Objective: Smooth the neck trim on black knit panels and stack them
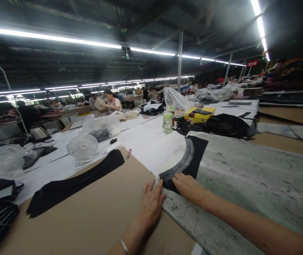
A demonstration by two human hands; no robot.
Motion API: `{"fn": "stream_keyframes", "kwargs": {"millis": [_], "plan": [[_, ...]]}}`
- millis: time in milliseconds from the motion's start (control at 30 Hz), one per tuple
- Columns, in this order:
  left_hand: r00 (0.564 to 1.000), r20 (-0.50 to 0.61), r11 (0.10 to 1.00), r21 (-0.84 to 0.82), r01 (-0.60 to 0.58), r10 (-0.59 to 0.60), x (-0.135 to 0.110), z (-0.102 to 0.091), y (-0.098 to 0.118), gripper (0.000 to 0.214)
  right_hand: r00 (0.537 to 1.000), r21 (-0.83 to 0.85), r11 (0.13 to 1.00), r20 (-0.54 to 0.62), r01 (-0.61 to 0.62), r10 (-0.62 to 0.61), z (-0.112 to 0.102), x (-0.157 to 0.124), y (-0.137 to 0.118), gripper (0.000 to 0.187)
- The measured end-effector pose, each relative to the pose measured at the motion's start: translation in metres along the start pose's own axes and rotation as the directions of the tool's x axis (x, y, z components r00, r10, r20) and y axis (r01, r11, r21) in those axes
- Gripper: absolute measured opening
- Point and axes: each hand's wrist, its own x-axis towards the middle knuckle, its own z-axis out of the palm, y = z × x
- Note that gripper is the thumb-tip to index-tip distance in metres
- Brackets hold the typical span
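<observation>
A black fabric piece (199, 150) with a curved grey, speckled band (184, 163) along its left side lies on a stained grey-green sheet (247, 177). My right hand (187, 187) is at its near edge, fingers bent and closed on the fabric; the fingertips are partly hidden. Flat beside the fabric's near left corner rests my left hand (150, 202), its fingers stretched out and the thumb side close to the band's end. Under the left hand is a tan board (95, 209). A stack of curved black fabric strips (79, 182) lies on that board.
A small white fan (82, 145) and a red cutter (129, 153) are at the left. Farther back stand a jar of pale liquid (167, 123), a yellow box (199, 115) and a black coil of strips (227, 125). A person (113, 102) sits beyond the table.
</observation>
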Motion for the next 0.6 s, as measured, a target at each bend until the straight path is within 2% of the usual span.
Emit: {"fn": "stream_keyframes", "kwargs": {"millis": [167,333,467,600], "plan": [[0.999,-0.025,1.000,-0.009,0.026,-0.026,-0.002,0.002,0.002,0.050,1.000,0.068,0.998,-0.022,-0.012,0.013,0.004,0.005,-0.001,0.025],[0.999,-0.037,0.999,-0.020,0.039,-0.040,-0.004,0.001,0.003,0.049,0.996,0.237,0.969,-0.045,-0.068,0.080,-0.009,0.002,0.016,0.019],[0.999,-0.038,0.999,-0.024,0.036,-0.037,-0.003,0.000,0.004,0.050,0.971,0.429,0.886,-0.072,-0.175,0.227,-0.023,-0.002,0.054,0.012],[0.999,-0.043,0.999,-0.034,0.015,-0.016,-0.003,0.002,0.004,0.049,0.887,0.601,0.730,-0.075,-0.324,0.456,-0.047,-0.018,0.116,0.020]]}}
